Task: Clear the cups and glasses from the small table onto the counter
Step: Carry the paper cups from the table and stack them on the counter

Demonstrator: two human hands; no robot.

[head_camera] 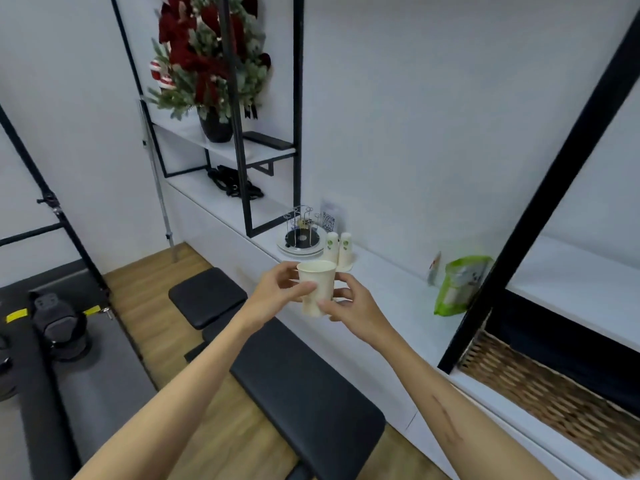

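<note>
I hold a cream paper cup (316, 282) upright in the air, just in front of the white counter (391, 292). My left hand (277, 289) grips its left side with thumb and fingers curled round it. My right hand (349, 303) pinches the lower right side. Behind the cup, two more paper cups (338, 249) with a green print stand upside down on the counter. The small table is out of view.
A stack of white plates with a wire holder (302, 242) sits left of the upturned cups. A green bag (457, 285) leans at the right by a black post (540, 202). Below me are a black padded bench (294, 386), a wicker basket (554, 386) and a potted decoration (211, 64).
</note>
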